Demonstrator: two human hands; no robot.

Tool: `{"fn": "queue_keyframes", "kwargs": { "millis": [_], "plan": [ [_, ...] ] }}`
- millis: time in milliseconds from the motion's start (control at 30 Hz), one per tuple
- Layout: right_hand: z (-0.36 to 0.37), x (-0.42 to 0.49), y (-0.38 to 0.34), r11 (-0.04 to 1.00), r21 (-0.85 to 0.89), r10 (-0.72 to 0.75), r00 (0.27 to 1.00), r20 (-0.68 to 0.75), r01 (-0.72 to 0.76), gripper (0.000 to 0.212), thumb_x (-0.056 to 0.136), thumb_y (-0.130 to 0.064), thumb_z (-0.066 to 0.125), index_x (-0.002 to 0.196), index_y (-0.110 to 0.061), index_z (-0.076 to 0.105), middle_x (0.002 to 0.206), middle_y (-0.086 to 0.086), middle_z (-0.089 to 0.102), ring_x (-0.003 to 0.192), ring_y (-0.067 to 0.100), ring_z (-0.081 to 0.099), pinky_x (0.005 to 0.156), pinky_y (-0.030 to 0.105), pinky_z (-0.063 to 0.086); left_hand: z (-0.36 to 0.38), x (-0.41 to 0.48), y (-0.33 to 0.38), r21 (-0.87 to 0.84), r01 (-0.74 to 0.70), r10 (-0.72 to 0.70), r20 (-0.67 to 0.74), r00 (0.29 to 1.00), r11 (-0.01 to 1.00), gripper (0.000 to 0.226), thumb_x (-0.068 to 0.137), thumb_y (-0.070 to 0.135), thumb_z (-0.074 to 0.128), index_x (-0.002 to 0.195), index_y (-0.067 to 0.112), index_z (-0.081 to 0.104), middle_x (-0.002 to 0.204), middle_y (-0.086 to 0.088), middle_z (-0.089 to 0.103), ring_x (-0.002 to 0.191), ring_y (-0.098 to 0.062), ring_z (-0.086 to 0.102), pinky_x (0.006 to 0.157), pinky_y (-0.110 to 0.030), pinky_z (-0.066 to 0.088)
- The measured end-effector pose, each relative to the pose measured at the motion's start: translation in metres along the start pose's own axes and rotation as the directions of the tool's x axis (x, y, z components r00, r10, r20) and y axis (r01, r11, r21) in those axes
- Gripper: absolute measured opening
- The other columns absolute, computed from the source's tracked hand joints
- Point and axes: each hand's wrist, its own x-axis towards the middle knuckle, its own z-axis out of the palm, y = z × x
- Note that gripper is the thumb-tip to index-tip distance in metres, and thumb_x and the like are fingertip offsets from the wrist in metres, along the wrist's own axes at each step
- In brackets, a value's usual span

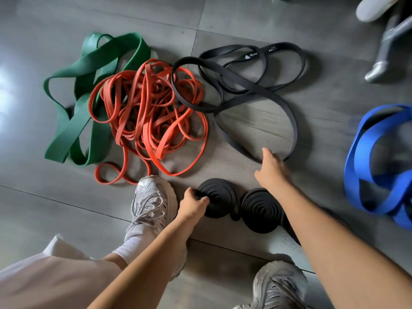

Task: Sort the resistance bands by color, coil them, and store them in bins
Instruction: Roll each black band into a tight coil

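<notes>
Black resistance bands (250, 55) lie in loose, overlapping loops ahead of the right hand (270, 169), and their nearest bend curves right at its fingertips. From my end that arm is stretched well forward, palm down, with the forefinger pointing out along the floor (66, 197). The other fingers are smeared with blur where they meet the loop, so I cannot tell whether they pinch it or only touch it. The left hand (193, 202) sits nearer in, wrist bent down, with its fingers curled over the near rim of a coiled black band (219, 192) and gripping it. A second black coil (258, 208) rests on the floor just to the right of that one, touching it and partly under the right forearm. Ahead of the left hand I see a tangled heap of orange bands (160, 151), one black loop overlapping the heap's right edge. Wide green bands (71, 128) lie further left of the heap. Blue bands (353, 157) sit well off to the right of the right hand. A grey shoe (149, 197) stands just left of the left hand.
</notes>
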Motion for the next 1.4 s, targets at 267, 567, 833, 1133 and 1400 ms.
{"fn": "queue_keyframes", "kwargs": {
  "millis": [267,567,833,1133,1400],
  "plan": [
    [-0.048,-0.052,0.002,0.908,0.097,-0.380,0.899,-0.218,0.408,0.014,0.078,-0.015,0.066,0.090,-0.011,0.068,0.103,0.007,0.056,0.103,0.026,0.049,0.080,0.027,0.037,-0.015,-0.057,0.067,0.291,-0.563,0.595,-0.026,0.804,0.774,0.082,0.084,0.009,0.058,0.149,0.030,0.014,0.145,-0.010,0.021,0.129,-0.029,0.035,0.103,-0.035,0.036],
    [-0.177,-0.152,-0.038,0.710,0.399,-0.373,0.791,-0.485,0.580,0.025,0.070,-0.013,0.080,0.088,-0.011,0.062,0.083,-0.002,0.054,0.072,0.011,0.053,0.071,0.023,0.044,-0.101,-0.185,0.156,0.405,-0.834,0.889,0.098,0.448,0.376,0.021,0.088,0.017,0.059,0.106,0.008,0.063,0.097,-0.010,0.065,0.090,-0.029,0.061,0.070,-0.029,0.040],
    [-0.259,-0.253,-0.067,0.652,0.430,-0.434,0.772,-0.464,0.624,0.020,0.072,-0.020,0.077,0.088,-0.012,0.067,0.088,0.010,0.071,0.085,0.025,0.065,0.079,0.037,0.050,-0.162,-0.365,0.168,-0.248,-0.909,0.936,-0.026,0.351,0.334,0.010,0.089,0.005,0.059,0.081,0.010,0.056,0.087,-0.018,0.066,0.079,-0.028,0.067,0.076,-0.036,0.056],
    [-0.270,-0.319,-0.076,0.717,0.429,-0.275,0.788,-0.551,0.550,0.013,0.081,-0.023,0.064,0.090,-0.014,0.066,0.085,0.003,0.067,0.081,0.023,0.060,0.078,0.036,0.049,-0.226,-0.490,0.144,-0.738,-0.675,0.985,-0.130,0.112,-0.021,0.016,0.093,0.010,0.055,0.078,0.011,0.062,0.079,-0.009,0.072,0.068,-0.017,0.069,0.065,-0.025,0.057],
    [-0.317,-0.379,-0.083,0.218,0.676,-0.133,0.707,-0.695,0.705,0.008,0.093,-0.003,0.052,0.094,0.001,0.059,0.095,0.022,0.063,0.066,0.012,0.062,0.055,0.016,0.054,-0.248,-0.493,0.116,-0.600,-0.788,0.921,-0.213,0.325,0.140,0.005,0.092,0.013,0.059,0.091,0.012,0.063,0.075,-0.001,0.073,0.071,-0.016,0.071,0.062,-0.022,0.055]
  ]
}}
